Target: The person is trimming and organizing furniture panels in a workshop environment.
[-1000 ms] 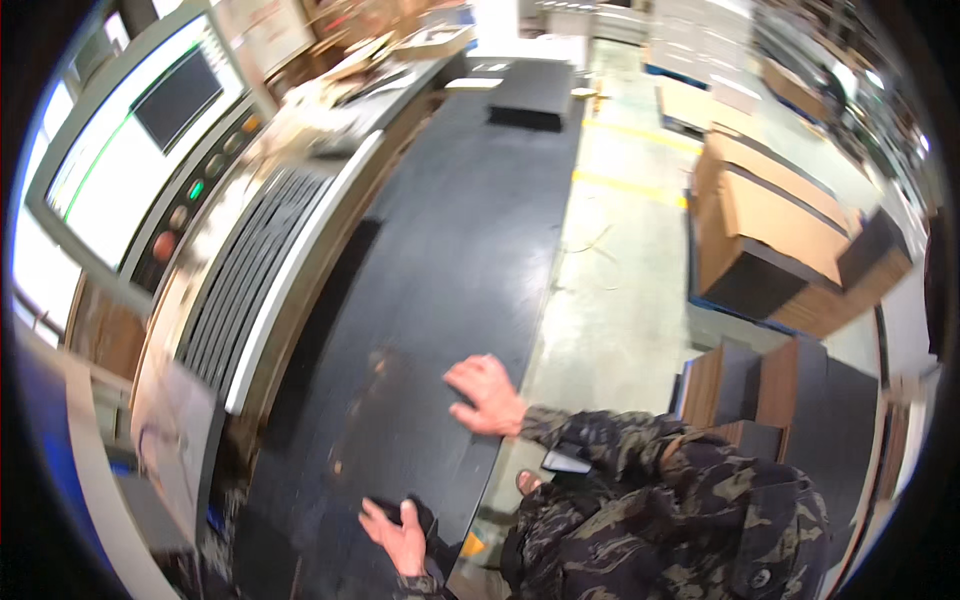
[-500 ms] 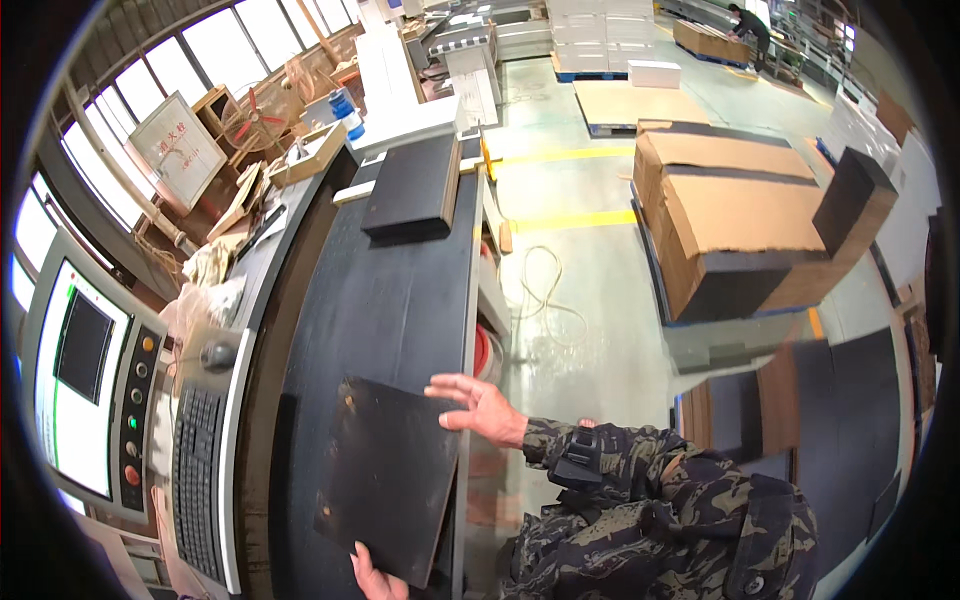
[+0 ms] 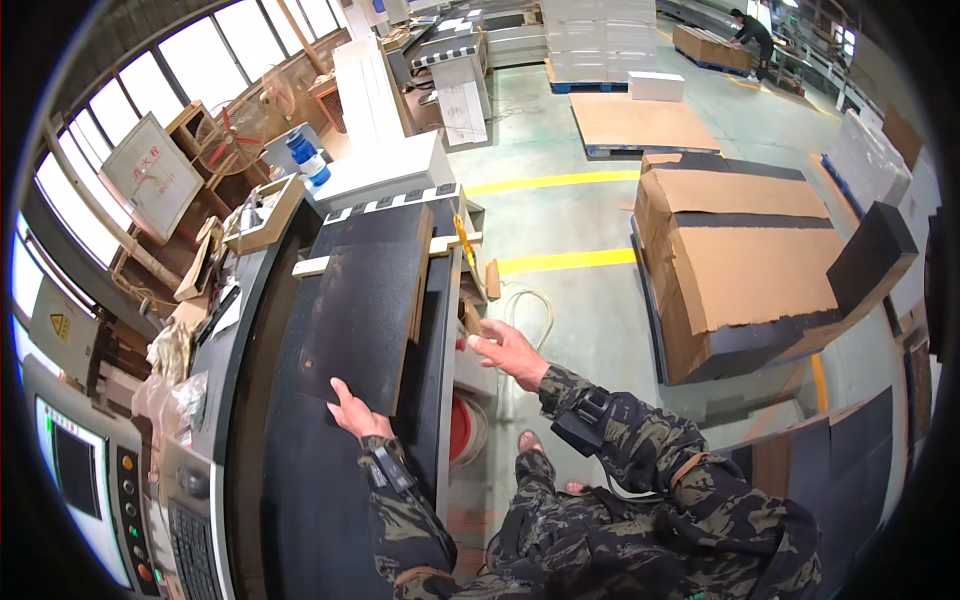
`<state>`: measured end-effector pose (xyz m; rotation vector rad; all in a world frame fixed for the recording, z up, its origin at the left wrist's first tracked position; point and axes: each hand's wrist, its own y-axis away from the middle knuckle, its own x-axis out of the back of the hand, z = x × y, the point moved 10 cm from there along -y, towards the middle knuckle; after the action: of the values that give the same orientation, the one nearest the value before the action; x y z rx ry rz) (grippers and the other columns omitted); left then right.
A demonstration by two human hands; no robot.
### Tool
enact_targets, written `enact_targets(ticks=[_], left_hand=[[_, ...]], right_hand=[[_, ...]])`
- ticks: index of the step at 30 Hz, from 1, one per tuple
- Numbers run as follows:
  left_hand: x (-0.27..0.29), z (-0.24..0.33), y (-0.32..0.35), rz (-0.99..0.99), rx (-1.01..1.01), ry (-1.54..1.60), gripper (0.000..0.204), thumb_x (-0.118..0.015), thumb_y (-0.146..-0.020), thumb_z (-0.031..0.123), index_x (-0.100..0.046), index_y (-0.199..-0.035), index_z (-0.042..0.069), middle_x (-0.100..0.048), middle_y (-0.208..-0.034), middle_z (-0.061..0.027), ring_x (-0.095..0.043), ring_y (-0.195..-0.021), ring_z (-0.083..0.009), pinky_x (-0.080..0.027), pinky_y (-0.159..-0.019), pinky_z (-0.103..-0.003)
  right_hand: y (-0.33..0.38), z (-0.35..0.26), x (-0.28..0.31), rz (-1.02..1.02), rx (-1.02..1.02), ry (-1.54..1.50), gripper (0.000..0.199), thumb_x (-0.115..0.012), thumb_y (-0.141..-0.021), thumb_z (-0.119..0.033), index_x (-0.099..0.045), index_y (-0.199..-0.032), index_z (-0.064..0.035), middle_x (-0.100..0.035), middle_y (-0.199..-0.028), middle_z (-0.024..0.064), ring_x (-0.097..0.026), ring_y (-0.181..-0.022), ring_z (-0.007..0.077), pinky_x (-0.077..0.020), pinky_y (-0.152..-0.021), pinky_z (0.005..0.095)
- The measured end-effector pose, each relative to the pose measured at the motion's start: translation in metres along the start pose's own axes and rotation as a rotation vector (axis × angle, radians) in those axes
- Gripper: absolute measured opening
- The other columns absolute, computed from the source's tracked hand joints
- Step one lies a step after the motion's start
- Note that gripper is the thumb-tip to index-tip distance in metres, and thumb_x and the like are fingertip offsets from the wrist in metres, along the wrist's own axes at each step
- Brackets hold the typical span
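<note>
Beneath the fingers [image 3: 342, 388] of the left hand [image 3: 360, 416], a long black bench [image 3: 320, 510] is stretched out, its edge set near the fingertips of the right hand [image 3: 515, 357]. Well to the right of both hands' fingers, a cardboard-covered stack [image 3: 750, 270] is placed. Ahead of the left fingers, a dark-topped stack [image 3: 400, 218] is laid on the bench, and by the dark board [image 3: 350, 320] it appears to be partly covered. The board's near edge is touched by the left fingers, which are stretched forward; whether it is grasped cannot be told. The right fingers are parted and slightly bent, held in the air apart from the board. Left of the left fingers, a screen [image 3: 75, 475] and a keyboard [image 3: 192, 550] are set. Nearer than the right fingers, a red bucket [image 3: 460, 428] is partly hidden by the bench; beyond them, a yellow tool [image 3: 463, 236] is seen
</note>
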<state>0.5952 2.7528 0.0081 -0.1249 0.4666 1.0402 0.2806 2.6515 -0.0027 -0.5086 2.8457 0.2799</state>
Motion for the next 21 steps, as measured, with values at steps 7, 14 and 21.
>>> enact_targets(ticks=[7,14,21], left_hand=[[-0.064,-0.059,-0.061,0.142,0.019,-0.163,0.06,-0.061,-0.095,0.03,-0.041,-0.138,-0.008,-0.051,-0.135,-0.0202,-0.058,-0.111,-0.0287,-0.051,-0.095,-0.039],[-0.103,-0.038,-0.055,0.252,-0.076,-0.604,0.07,-0.059,-0.095,0.039,-0.037,-0.141,-0.009,-0.032,-0.137,-0.0283,-0.049,-0.119,-0.0365,-0.051,-0.096,-0.042],[-0.099,-0.031,-0.056,0.358,-0.146,-1.059,0.068,-0.059,-0.095,0.031,-0.036,-0.141,-0.013,-0.033,-0.142,-0.0311,-0.036,-0.131,-0.0411,-0.032,-0.11,-0.047]], right_hand=[[-0.157,-0.029,0.092,0.17,0.177,0.542,0.082,-0.072,-0.084,-0.042,-0.037,-0.142,0.0051,-0.049,-0.135,0.0266,-0.053,-0.123,0.033,-0.0449,-0.1,0.0385],[-0.273,-0.041,0.094,0.014,0.28,0.946,0.081,-0.077,-0.076,-0.041,-0.044,-0.139,-0.0024,-0.052,-0.135,0.0228,-0.049,-0.128,0.0355,-0.04,-0.107,0.0403],[-0.281,-0.052,0.119,0.041,0.304,0.587,0.062,-0.085,-0.074,-0.034,-0.058,-0.119,0.0,-0.066,-0.105,0.0119,-0.065,-0.095,0.0201,-0.0535,-0.085,0.0331]])
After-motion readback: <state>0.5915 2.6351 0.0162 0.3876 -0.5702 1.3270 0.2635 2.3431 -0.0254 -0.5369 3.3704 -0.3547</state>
